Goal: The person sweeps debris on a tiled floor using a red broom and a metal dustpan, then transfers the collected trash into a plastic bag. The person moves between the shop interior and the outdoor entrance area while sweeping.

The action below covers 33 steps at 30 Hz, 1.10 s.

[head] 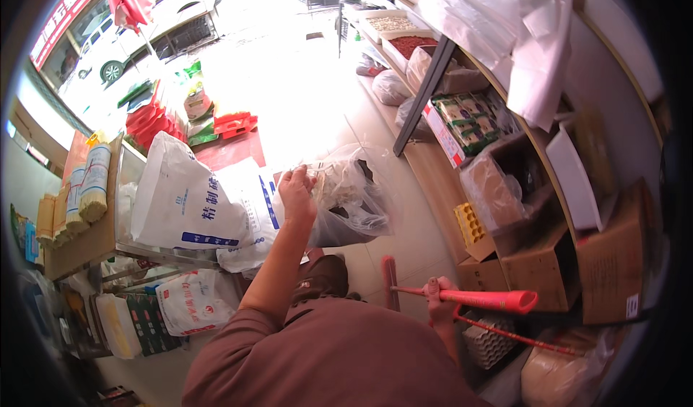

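My left hand point(296, 188) is at the rim of a clear plastic bag point(368, 220), its fingers curled on the edge. Pale dry goods point(330, 182) show inside the bag; I cannot tell exactly what they are. Low on the right, my right hand point(439, 293) grips the pink handle point(487, 297) of a broom. Red bristles of the broom head point(388, 277) show over the tiled floor. A thin red patterned rod point(514, 334) runs back from below the same hand; whether the hand holds it too is unclear.
White printed sacks point(184, 201) stand on the counter at left, by bundled dried noodles point(95, 182). Wooden shelving point(427, 196) lines the right, with boxed packets point(468, 120) and cardboard boxes point(536, 269). An egg tray stack point(487, 345) sits low right. Red packages point(154, 117) stand ahead-left.
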Motion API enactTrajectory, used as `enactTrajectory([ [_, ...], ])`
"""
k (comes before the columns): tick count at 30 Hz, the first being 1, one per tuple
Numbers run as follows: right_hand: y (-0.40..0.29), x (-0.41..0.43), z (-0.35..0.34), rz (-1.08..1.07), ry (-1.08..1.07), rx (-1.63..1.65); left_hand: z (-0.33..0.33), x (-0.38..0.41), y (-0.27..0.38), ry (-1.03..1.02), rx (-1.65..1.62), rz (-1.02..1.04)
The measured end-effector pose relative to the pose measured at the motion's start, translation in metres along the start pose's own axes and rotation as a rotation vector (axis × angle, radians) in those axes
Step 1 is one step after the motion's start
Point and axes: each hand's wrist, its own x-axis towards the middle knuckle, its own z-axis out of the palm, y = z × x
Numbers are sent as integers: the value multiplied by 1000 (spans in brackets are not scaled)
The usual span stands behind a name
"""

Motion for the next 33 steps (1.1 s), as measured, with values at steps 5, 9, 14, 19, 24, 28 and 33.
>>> enactTrajectory([
  [5,5,80,24,-58,-1,-5,30,57,-35,44,63,33],
  [9,9,162,48,-2,-10,181,36,132,-52,95,65,24],
  [14,-15,280,91,-55,-143,190,25,244,-24,229,-6,93],
  [19,-32,394,147,-136,-163,238,33,317,24,291,-161,135],
  [24,-63,486,210,-285,-232,359,44,342,54,278,-131,190],
  [28,-66,546,246,-257,-357,199,55,338,61,319,-37,193],
  [33,-37,617,293,-464,-452,-37,50,322,62,546,-19,277],
])
